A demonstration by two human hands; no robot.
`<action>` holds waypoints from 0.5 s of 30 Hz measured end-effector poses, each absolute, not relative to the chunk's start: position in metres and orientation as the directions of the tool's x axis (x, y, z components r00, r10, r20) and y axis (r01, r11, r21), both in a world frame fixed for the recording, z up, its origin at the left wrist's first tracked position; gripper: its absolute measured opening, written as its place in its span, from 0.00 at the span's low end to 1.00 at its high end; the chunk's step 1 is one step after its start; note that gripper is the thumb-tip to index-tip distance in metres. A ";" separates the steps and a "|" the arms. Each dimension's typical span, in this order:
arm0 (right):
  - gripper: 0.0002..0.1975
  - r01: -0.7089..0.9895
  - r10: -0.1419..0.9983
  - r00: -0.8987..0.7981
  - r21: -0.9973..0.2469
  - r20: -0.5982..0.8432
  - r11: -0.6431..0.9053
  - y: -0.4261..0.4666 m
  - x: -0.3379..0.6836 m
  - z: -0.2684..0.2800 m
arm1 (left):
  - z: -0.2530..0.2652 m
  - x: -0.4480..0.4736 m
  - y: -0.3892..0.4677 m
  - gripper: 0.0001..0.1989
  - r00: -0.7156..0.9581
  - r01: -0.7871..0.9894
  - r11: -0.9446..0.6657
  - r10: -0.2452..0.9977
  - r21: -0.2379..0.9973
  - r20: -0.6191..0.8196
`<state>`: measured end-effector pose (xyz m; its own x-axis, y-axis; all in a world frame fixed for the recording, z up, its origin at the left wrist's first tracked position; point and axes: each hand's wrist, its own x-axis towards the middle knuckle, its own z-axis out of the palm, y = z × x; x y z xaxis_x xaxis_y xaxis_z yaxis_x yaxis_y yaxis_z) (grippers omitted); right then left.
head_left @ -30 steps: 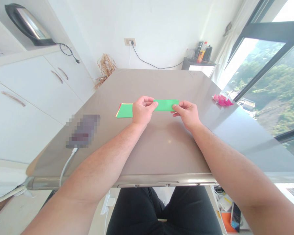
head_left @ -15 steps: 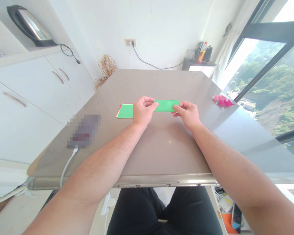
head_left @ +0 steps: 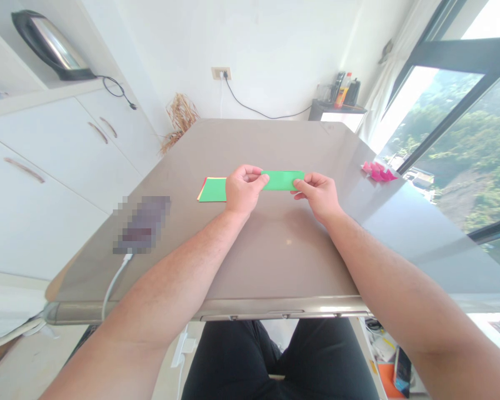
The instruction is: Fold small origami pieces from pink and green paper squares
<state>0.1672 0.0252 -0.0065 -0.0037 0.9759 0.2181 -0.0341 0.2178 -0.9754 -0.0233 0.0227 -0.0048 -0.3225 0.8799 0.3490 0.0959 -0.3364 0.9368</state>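
Note:
A green strip of paper [head_left: 281, 180], seemingly folded, is stretched between my two hands above the table. My left hand [head_left: 244, 189] pinches its left end between thumb and fingers. At the right end, my right hand [head_left: 316, 191] grips it with the thumb on top and fingers beneath. Partly hidden behind my left hand lies a stack of coloured paper [head_left: 212, 190], green on top with red and yellow edges showing at the left.
Pink folded paper pieces [head_left: 378, 171] lie at the right of the grey-brown table [head_left: 275, 250]. At the left sits a pixelated dark object [head_left: 141, 225] with a white cable [head_left: 110, 283]. A kettle [head_left: 54, 44] stands on the left shelf; windows are at the right.

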 end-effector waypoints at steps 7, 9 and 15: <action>0.12 -0.036 0.976 0.000 -0.975 0.219 0.219 0.026 0.167 -0.007 | -0.005 -0.023 0.023 0.09 -0.319 0.088 -0.339 0.881 0.937 0.349; 0.12 -0.031 0.976 -0.002 -0.975 0.220 0.220 0.027 0.168 -0.008 | -0.005 -0.023 0.023 0.09 -0.321 0.089 -0.338 0.881 0.937 0.348; 0.14 -0.016 0.976 -0.013 -0.976 0.220 0.219 0.025 0.167 -0.008 | -0.005 -0.024 0.024 0.09 -0.314 0.114 -0.324 0.885 0.939 0.344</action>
<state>0.1667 0.0251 -0.0076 -0.0130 0.9755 0.2196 -0.0159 0.2194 -0.9755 -0.0242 0.0241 -0.0054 -0.3145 0.8849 0.3436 0.1144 -0.3240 0.9391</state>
